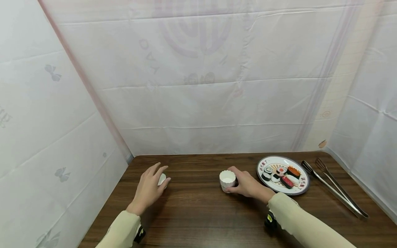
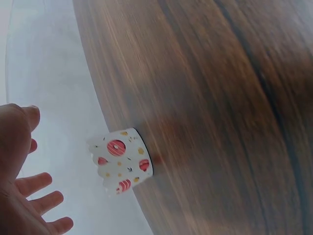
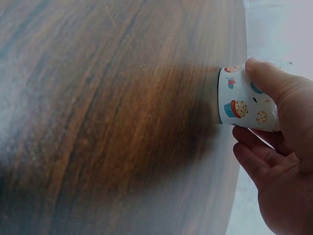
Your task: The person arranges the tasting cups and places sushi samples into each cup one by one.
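Bimanually, two small white paper cups with scalloped rims are approached on a dark brown wood-grain desk (image 1: 192, 213). The left hand (image 1: 149, 187) has its fingers spread, holding nothing; the red-doughnut-printed cup (image 2: 124, 159) stands just beside them, apart from the fingertips. The right hand (image 1: 246, 184) grips the cupcake-printed cup (image 1: 227, 185), upright between thumb and curled fingers. Right of those fingers lies a round white plate (image 1: 275, 186) with a dark rim, red characters and sushi; farther right are long silver metal tongs (image 1: 335, 192).
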### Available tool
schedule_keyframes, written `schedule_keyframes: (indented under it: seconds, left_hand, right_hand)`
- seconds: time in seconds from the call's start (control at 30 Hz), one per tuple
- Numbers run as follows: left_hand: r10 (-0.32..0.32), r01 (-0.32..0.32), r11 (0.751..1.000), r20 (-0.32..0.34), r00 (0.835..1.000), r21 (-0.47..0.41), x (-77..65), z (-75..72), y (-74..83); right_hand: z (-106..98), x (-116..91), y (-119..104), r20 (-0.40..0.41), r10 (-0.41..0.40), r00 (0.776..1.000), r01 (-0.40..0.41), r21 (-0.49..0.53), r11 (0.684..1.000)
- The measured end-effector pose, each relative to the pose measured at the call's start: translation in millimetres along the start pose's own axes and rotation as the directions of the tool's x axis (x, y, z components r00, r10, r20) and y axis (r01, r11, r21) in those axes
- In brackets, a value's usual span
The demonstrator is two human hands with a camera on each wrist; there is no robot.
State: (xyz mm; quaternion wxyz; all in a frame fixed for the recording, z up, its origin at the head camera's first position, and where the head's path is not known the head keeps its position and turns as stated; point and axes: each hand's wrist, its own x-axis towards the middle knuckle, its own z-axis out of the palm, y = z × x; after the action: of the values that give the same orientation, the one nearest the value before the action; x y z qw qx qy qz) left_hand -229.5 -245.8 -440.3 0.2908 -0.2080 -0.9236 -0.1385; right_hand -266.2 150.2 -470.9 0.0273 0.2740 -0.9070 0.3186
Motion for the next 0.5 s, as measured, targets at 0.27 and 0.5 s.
schedule_keyframes:
  seconds: [0.27,0.5]
  left_hand:
    - [0.011,-0.011,1.000,0.018,1.000,-0.014,8.4,4.3,8.5]
    - [0.032,-0.031,0.999,0.040,0.999,-0.029,16.1,11.2,21.5]
  right_hand:
    - [0.7,0.9,0.1,-0.004,-0.003,1.000,0.003,-0.005,1.000]
    - [0.2,1.4,0.4,-0.008,-0.001,1.000,0.001,-0.007,1.000]
